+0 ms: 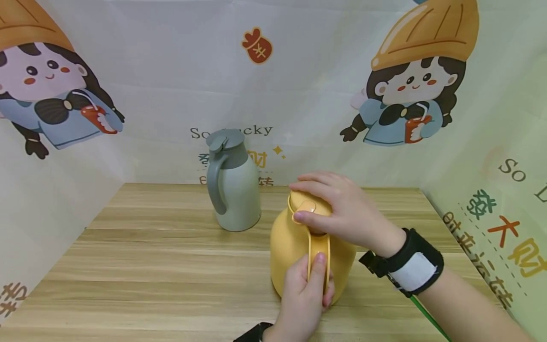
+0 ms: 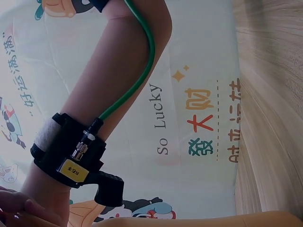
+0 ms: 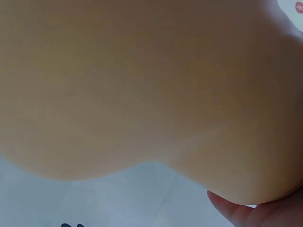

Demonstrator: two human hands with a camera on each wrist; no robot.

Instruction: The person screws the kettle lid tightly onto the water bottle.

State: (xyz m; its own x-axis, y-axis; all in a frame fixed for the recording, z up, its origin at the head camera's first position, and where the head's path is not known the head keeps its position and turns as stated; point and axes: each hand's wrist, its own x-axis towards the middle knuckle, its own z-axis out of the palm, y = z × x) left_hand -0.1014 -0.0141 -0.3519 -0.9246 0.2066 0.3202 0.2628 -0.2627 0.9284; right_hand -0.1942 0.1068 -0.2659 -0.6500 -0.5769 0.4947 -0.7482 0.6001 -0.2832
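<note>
A yellow thermos jug stands on the right half of the wooden table, its handle turned toward me. My left hand grips that handle, thumb lying along it. Over the top, my right hand holds the round yellow lid, fingers across the far side and thumb at the near edge by the lever. The right wrist view is mostly filled by the jug's side, with part of a hand at the lower right. In the left wrist view the jug's edge shows along the bottom.
A grey-green thermos jug stands upright farther back, left of the yellow one, its handle toward the left front. Printed cloth walls the table at the back and both sides. A green cable trails from the right wristband.
</note>
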